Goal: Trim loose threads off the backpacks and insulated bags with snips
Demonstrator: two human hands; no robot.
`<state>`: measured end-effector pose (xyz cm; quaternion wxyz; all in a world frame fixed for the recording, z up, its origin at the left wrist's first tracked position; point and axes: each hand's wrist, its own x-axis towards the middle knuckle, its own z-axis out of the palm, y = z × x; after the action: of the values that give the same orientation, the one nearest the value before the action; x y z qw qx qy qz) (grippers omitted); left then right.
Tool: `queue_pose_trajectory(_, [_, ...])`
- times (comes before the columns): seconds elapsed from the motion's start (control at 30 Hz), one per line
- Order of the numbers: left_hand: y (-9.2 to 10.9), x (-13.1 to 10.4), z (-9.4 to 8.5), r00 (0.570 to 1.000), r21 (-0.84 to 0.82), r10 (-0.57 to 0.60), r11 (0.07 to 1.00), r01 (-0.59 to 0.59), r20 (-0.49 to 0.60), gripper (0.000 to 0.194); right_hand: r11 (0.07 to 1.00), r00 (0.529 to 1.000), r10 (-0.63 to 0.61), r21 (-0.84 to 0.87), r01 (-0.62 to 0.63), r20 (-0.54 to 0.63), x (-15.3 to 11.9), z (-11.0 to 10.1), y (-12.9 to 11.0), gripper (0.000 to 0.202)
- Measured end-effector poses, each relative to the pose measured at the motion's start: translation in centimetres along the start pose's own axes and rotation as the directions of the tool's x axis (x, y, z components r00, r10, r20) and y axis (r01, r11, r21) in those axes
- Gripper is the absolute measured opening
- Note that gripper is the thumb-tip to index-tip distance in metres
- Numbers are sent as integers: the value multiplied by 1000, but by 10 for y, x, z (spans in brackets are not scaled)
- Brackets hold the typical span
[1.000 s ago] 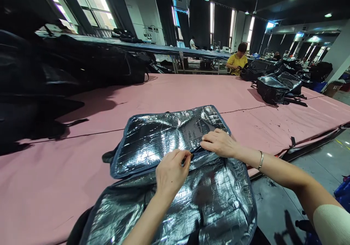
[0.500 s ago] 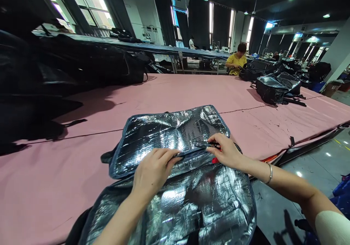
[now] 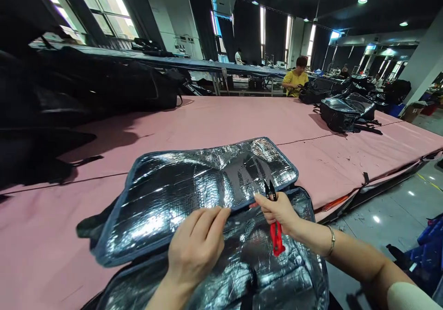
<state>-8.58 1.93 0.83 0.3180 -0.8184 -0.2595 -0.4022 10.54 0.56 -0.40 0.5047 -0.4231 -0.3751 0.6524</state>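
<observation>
An open bag with a shiny silver foil lining [image 3: 277, 259] lies before me on the pink table. Its flap [image 3: 180, 181], edged with dark blue binding, is folded back away from me. My left hand [image 3: 199, 243] pinches the binding along the seam between flap and body; its fingertips are partly hidden. In my right hand [image 3: 280, 212] is a pair of thread snips [image 3: 277, 241] with red handles and dark blades, held over the right end of that seam. The blades point up and away, and a red bit shows by the thumb.
Dark bags [image 3: 114, 79] are heaped at the left. Another foil-lined black bag [image 3: 346, 111] sits at the far right of the pink table [image 3: 221, 116]. A person in yellow [image 3: 295, 80] works beyond the table's far edge. Thread scraps lie on the right side.
My right hand has turned and drawn back, bringing the snips and their red handles into view. The flap now lies wider and lower to the left, with my left hand lower on the seam.
</observation>
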Motion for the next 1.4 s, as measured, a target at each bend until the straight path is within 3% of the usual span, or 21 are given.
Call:
queue_pose_trajectory(0.13, [13,-9,-4,989,-81,-120,990,113,-89,22,998,996,-48,35,51,-68,-2,5,9,50])
queue_pose_trajectory(0.2, [22,-14,-6,951,-245,-293,933,263,-96,16,997,995,-66,35,69,-72,0,7,12,48])
queue_pose_trajectory(0.23, [27,-17,-7,909,-358,-415,854,377,-35,12,997,995,-73,34,76,-73,1,8,13,48])
queue_pose_trajectory(0.27, [32,-19,-8,830,-466,-551,715,522,85,12,996,994,-79,32,82,-75,3,9,14,48])
queue_pose_trajectory(0.3, [37,-20,-7,702,-539,-670,508,672,243,17,996,993,-86,31,89,-78,4,9,15,48])
queue_pose_trajectory(0.37, [42,-17,-5,339,-540,-757,-21,842,558,31,995,991,-99,25,102,-85,5,10,17,47])
queue_pose_trajectory(0.4, [43,-14,-3,166,-495,-730,-261,829,663,39,994,990,-105,17,107,-90,5,9,18,47])
queue_pose_trajectory(0.43, [43,-9,-1,34,-450,-680,-446,774,733,47,994,989,-110,5,111,-95,5,9,18,47])
queue_pose_trajectory(0.47, [42,-4,1,-53,-411,-623,-574,708,780,52,994,989,-113,-12,112,-100,5,9,19,48])
queue_pose_trajectory(0.53, [41,6,4,-147,-366,-553,-704,609,820,55,992,987,-115,-63,109,-113,5,8,20,49])
queue_pose_trajectory(0.6, [41,12,7,-180,-367,-540,-744,558,822,54,986,985,-123,-131,107,-120,6,7,20,48])
queue_pose_trajectory(0.77, [47,12,18,-172,-473,-620,-723,503,765,50,876,974,-227,-440,196,-17,1,2,17,26])
queue_pose_trajectory(0.9, [52,8,21,-150,-511,-657,-692,511,739,46,635,954,-283,-727,261,95,-17,2,12,15])
queue_pose_trajectory(1.03, [53,6,21,-109,-532,-671,-667,522,734,43,397,918,-374,-872,287,132,-29,6,7,14])
queue_pose_trajectory(1.17, [54,3,21,-93,-535,-675,-653,536,732,41,341,910,-402,-906,252,102,-29,8,6,16])
queue_pose_trajectory(1.4, [54,2,21,-84,-537,-685,-636,554,724,38,283,884,-436,-908,310,165,-29,6,7,15])
